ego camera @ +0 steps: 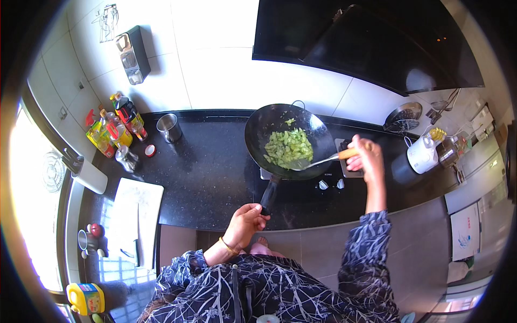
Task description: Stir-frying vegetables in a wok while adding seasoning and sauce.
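Chopped green vegetable pieces [288, 146] lie in a dark wok [323, 139] over the gas hob. My right hand [365, 155] grips the wooden handle of a metal spatula [323, 161], whose blade rests among the pieces at the wok's near side. My left hand [248, 222] is at the end of the wok's black handle [270, 196], thumb and fingers closed on its tip.
Left of the wok stand a steel cup [169, 128], a red-and-white lid [150, 150], sauce bottles [127, 111] and a knife block [89, 175]. A knife lies on a white cutting board [147, 210]. A white appliance [422, 154] stands right; a black range hood [363, 44] hangs above.
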`<state>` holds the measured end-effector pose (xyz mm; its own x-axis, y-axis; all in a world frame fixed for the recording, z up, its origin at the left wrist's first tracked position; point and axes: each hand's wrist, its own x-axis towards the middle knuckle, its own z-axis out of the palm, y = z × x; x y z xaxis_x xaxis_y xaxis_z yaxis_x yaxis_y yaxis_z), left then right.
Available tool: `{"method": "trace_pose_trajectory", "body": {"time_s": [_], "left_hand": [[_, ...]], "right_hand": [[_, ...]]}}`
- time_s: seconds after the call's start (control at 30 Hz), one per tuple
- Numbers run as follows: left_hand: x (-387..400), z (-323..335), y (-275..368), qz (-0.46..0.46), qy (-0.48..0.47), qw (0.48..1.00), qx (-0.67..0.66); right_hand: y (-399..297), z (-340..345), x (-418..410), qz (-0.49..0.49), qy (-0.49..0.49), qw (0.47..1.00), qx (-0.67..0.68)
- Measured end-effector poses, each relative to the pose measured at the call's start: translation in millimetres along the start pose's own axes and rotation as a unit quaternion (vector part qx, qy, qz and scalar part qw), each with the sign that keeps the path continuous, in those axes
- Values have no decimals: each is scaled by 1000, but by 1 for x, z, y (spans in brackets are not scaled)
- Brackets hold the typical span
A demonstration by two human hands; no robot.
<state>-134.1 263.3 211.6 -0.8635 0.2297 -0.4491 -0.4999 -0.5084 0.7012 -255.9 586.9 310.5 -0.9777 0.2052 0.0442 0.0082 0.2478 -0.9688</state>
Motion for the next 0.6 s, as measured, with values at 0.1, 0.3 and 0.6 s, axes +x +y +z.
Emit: {"method": "trace_pose_trajectory", "body": {"time_s": [0.1, 0.3, 0.6], "left_hand": [[-1, 2, 0, 0, 1, 1000, -2], [0, 3, -3, 9, -2, 1000, -5], [-1, 2, 0, 13, -8, 1000, -17]], "right_hand": [[-26, -21, 20, -6, -50, 997, -54], [27, 54, 33, 17, -30, 996, 79], [-26, 3, 10, -14, -47, 997, -66]]}}
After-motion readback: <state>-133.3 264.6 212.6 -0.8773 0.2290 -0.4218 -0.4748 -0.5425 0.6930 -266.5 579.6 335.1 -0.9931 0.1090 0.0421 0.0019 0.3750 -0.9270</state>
